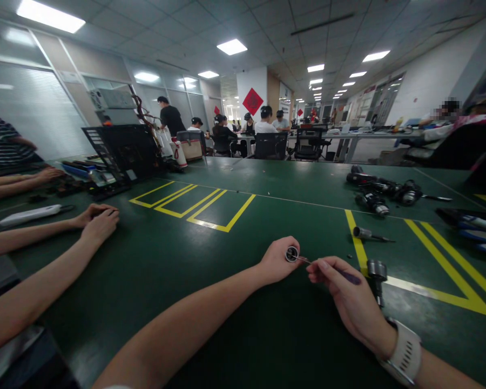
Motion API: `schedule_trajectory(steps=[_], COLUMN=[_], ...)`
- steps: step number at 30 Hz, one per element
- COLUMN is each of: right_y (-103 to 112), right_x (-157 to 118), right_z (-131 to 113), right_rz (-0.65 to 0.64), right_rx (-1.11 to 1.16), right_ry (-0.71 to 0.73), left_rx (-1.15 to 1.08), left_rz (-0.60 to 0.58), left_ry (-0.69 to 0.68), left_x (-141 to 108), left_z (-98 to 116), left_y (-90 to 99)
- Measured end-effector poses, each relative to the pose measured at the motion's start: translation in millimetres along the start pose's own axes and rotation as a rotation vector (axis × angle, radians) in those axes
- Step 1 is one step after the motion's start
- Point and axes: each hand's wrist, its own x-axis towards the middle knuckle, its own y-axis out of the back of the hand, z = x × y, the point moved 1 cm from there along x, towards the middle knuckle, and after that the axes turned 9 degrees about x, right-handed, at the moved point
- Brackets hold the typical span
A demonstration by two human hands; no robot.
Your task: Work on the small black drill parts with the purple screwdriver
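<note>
Left hand [276, 261] grips a round part [291, 253], right hand's [348, 294] tool [340, 273] apparently touching it.

Open-plan assembly workshop

Green work mat [243, 216] with yellow-taped zones [194, 205] at 12 o'clock, metal parts [383, 194] at 2 o'clock, seated workers [263, 127] under ceiling panel lights [231, 47] beyond.

The table [210, 302] was dark green, marked with yellow lines [449, 254] and yellow rectangles [194, 205]. A white watch strap [405, 354] sat on the right wrist, and the small round part [291, 253] showed silver with a black centre. On the far white pillar hung a red diamond sign [252, 101].
</note>
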Motion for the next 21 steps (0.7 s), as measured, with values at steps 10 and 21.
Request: schedule_trajectory(steps=[10, 21], right_y=[5.2, 2.7], right_x=[-2.0, -0.3], right_z=[-1.3, -8.8], right_rz=[0.013, -0.012], right_rx=[-0.238, -0.294], right_ry=[0.096, 0.053], left_rx=[0.016, 0.177], left_rz=[-0.014, -0.129], left_ry=[-0.020, -0.117], left_x=[-2.1, -3.7], left_z=[1.7, 7.2], left_y=[1.0, 4.1])
